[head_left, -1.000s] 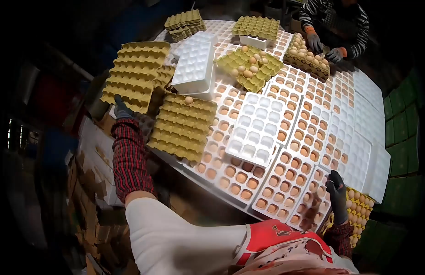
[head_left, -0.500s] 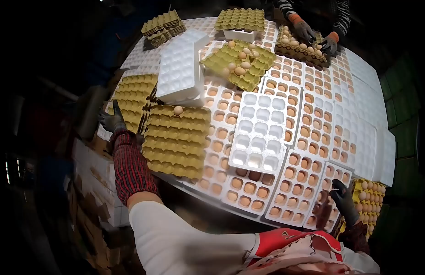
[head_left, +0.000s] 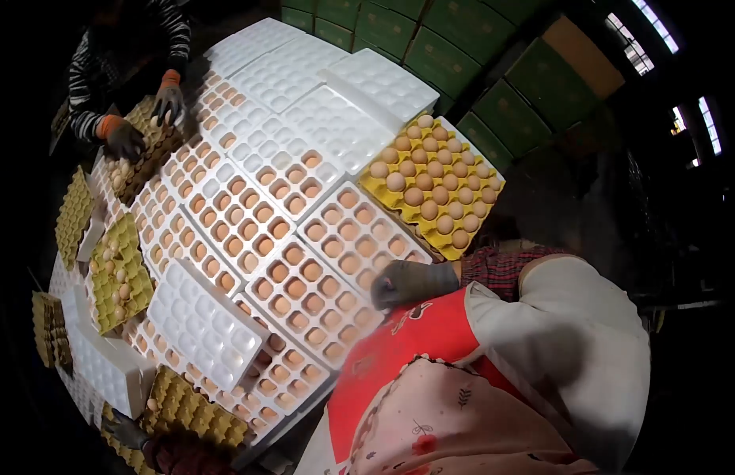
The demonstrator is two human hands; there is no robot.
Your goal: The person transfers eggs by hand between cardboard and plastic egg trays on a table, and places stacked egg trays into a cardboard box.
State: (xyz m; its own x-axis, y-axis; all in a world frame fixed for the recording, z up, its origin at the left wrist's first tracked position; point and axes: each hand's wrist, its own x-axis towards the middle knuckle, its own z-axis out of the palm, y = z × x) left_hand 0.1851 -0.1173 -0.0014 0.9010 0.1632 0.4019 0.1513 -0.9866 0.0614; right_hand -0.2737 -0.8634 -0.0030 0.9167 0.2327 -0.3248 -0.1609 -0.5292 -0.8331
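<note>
In the head view, a ridged mustard tray (head_left: 199, 405) is lying beside your left hand (head_left: 128, 432); I cannot tell whether it is gripping. A yellow tray (head_left: 393, 203), bearing rows of brown eggs (head_left: 413, 196), is sitting near your right hand (head_left: 413, 285), which is looking curled, its hold hidden.

Foam trays (head_left: 344, 131): side by side in the middle, many with eggs (head_left: 312, 271) in the holes.
Loose tray (head_left: 205, 321): on top of them, left of the middle.
Full tray (head_left: 399, 209): to the right, eggs in it.
Right hand (head_left: 415, 283): in front of the full tray.
Left hand (head_left: 128, 431): near left, next to paper trays (head_left: 197, 408).
Flat tray (head_left: 138, 273): left, a few eggs on it.
Boxes (head_left: 455, 47): stacked at the back.
Other person (head_left: 126, 39): far left, behind an egg tray (head_left: 155, 150).
</note>
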